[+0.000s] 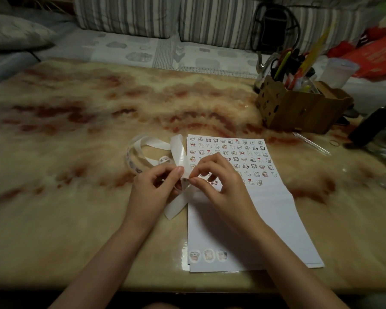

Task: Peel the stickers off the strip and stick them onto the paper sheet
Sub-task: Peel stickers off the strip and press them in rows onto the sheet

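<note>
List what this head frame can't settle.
Head view, by line:
Whether a sticker has lifted where the left hand and right hand pinch the strip: fingertips cover it.
Stickers on the paper sheet under the right hand: hidden.
Small sticker prints in the far rows: too small to read.
Dark object at the right edge: cut off, blurred.
Wooden pen holder contents: blurred.

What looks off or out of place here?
Nothing spilled or damaged. The sticker strip lies uncoiled in loose crossing loops left of the paper sheet, pinched by the left hand and right hand. Three bigger stickers sit alone at its near left corner, apart from the dense rows. A rubber band lies loose at right.
</note>
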`<state>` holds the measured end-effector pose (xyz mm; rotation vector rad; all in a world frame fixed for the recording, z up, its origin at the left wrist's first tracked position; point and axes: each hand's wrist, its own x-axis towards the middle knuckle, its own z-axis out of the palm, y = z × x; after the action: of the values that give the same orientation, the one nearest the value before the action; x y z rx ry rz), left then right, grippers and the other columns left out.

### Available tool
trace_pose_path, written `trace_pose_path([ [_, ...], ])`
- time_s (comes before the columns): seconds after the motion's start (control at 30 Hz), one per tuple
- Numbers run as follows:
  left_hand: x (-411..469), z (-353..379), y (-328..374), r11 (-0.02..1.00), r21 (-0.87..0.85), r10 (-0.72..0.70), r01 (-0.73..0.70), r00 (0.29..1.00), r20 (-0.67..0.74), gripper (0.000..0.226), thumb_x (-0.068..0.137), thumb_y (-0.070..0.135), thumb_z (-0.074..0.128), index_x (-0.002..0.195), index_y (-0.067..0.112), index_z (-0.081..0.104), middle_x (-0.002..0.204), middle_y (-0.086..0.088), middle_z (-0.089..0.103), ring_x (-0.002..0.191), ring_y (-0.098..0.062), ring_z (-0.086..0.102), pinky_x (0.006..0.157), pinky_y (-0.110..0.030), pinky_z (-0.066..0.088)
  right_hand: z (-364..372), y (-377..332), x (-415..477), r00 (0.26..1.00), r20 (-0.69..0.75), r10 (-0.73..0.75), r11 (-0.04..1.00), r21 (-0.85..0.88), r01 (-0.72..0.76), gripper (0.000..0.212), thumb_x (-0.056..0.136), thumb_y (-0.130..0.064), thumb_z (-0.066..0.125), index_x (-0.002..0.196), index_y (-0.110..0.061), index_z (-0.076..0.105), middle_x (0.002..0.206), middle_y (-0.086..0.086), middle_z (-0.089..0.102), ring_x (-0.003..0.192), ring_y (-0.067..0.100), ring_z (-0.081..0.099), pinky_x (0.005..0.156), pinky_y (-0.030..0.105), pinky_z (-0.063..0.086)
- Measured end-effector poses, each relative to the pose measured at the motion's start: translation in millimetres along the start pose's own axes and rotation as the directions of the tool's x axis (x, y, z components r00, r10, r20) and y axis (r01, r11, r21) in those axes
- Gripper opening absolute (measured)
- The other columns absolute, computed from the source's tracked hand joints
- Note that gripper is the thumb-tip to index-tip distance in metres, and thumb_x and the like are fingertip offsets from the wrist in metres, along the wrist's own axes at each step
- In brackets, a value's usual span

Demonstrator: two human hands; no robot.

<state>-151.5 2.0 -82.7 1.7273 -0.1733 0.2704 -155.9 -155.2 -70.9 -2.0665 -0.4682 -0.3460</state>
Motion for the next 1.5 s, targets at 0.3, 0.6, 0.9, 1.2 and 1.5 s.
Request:
trace_pose_path([
  [0.3,1.2,1.1,-1.1,1.0,0.004,-0.013,0.013,1.0,-0.003,0.018,0.09,0.012,0.06,0.076,0.003,0.068,0.06,-0.001,0.063,0.054,-0.004,0.056,0.058,-0.013,0.045,-26.8,-5.6,0.4,0.986,0.022,0.163,0.964,0.209,-0.164,0.005,0.081,-0.019,0.072,0.079,-0.018,0.067,0.078,-0.009,0.068,0.072,0.008,0.06,0.066,0.033,0.046],
  [0.6,0.3,2.4,-1.6,0.998,0.048,-0.032,0.032,0.999,0.015,0.02,0.089,0.016,0.061,0.074,0.005,0.068,0.059,0.002,0.062,0.054,-0.002,0.055,0.057,-0.009,0.041,-104.6,40.3,4.7,0.829,-0.065,0.555,0.816,0.236,-0.528,0.01,0.083,-0.006,0.068,0.074,-0.011,0.068,0.067,0.002,0.065,0.043,-0.002,0.049,0.042,0.012,0.036],
  [0.9,-0.7,2.5,-0.6,0.996,0.074,-0.044,0.043,0.999,0.017,0.019,0.089,0.017,0.062,0.074,0.008,0.069,0.056,0.007,0.061,0.053,-0.001,0.055,0.055,-0.007,0.039,-125.1,69.3,0.7,0.759,-0.026,0.651,0.759,0.035,-0.65,0.016,0.088,-0.006,0.064,0.073,-0.012,0.064,0.053,-0.007,0.061,0.039,0.004,0.047,0.039,0.013,0.036],
  [1.2,0.0,2.6,-0.6,0.995,0.094,-0.032,0.03,0.999,0.018,0.019,0.089,0.016,0.062,0.074,0.007,0.069,0.058,0.006,0.062,0.055,-0.002,0.056,0.056,-0.007,0.039,-124.2,67.4,-1.7,0.761,0.004,0.649,0.761,-0.006,-0.649,0.015,0.086,-0.001,0.063,0.073,-0.007,0.066,0.071,0.008,0.065,0.055,0.015,0.049,0.046,0.013,0.041],
  [1.5,-0.3,2.9,0.4,0.994,0.104,-0.034,0.032,0.999,0.018,0.018,0.089,0.017,0.062,0.076,0.006,0.069,0.06,0.004,0.063,0.055,-0.001,0.056,0.056,-0.007,0.039,-123.5,70.6,-2.3,0.759,0.005,0.651,0.759,-0.025,-0.651,0.012,0.086,-0.002,0.064,0.076,-0.006,0.067,0.071,0.007,0.067,0.057,0.015,0.049,0.046,0.01,0.04],
])
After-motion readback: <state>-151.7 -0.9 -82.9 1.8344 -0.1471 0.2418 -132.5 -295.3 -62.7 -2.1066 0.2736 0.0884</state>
